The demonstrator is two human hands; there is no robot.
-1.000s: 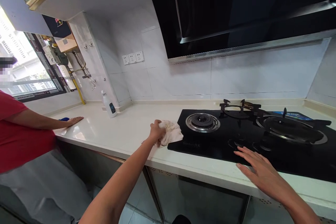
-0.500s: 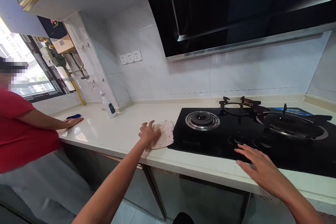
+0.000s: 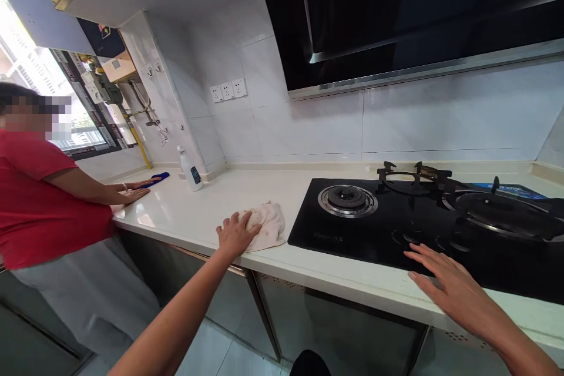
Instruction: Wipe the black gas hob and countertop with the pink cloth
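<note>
My left hand (image 3: 237, 234) rests on the left part of a pale pinkish-white cloth (image 3: 271, 224), fingers spread and pressing on it. The cloth lies rumpled on the white countertop (image 3: 176, 229), just left of the black gas stove (image 3: 304, 226). My right hand (image 3: 449, 282) is open, its fingers stretched over the stove's front edge, close to the control knobs (image 3: 414, 235). Nothing is in the right hand.
A white bottle (image 3: 190, 170) stands near the wall corner. At the left, a person in a red top (image 3: 53, 200) has hands on the counter by a blue cloth (image 3: 155, 179). A black range hood (image 3: 388, 17) overhangs the stove. Loose pan supports (image 3: 409, 182) sit on the stove.
My left hand has slid left with the cloth, which is now more bunched and apart from the stove. The co-worker's hands and blue cloth have shifted. My right hand stays near the knobs.
</note>
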